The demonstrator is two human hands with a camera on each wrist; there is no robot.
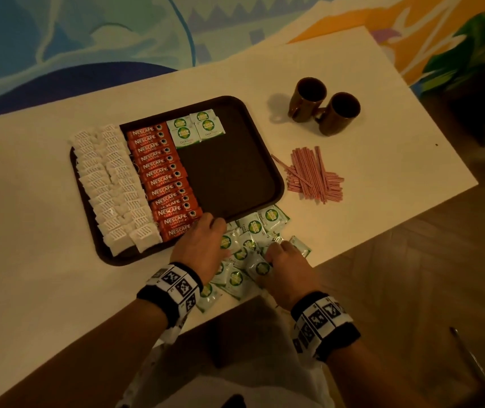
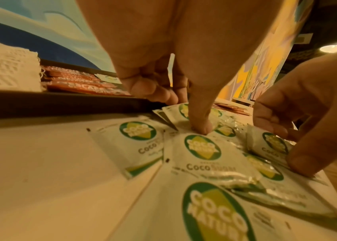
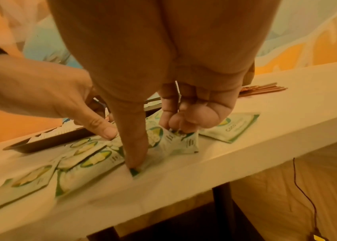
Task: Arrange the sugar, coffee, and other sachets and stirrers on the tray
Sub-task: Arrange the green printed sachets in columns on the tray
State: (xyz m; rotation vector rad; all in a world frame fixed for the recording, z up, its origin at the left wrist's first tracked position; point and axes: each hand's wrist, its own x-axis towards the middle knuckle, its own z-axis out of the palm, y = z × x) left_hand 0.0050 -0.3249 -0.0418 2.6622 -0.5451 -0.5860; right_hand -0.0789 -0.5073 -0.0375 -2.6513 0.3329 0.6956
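A brown tray holds columns of white sachets and red Nescafe sachets, with green-and-white Coco Sugar sachets at its far end. More Coco Sugar sachets lie loose by the table's near edge. My left hand is at the tray's near rim. Its thumb presses into the pile, and its fingers curl behind a tilted sachet. My right hand pinches one bulging sachet between thumb and curled fingers. Striped stirrers lie right of the tray.
Two brown mugs stand at the far right of the white table. The table's near edge runs just under the loose sachets. A thin cable hangs over the wooden floor to the right.
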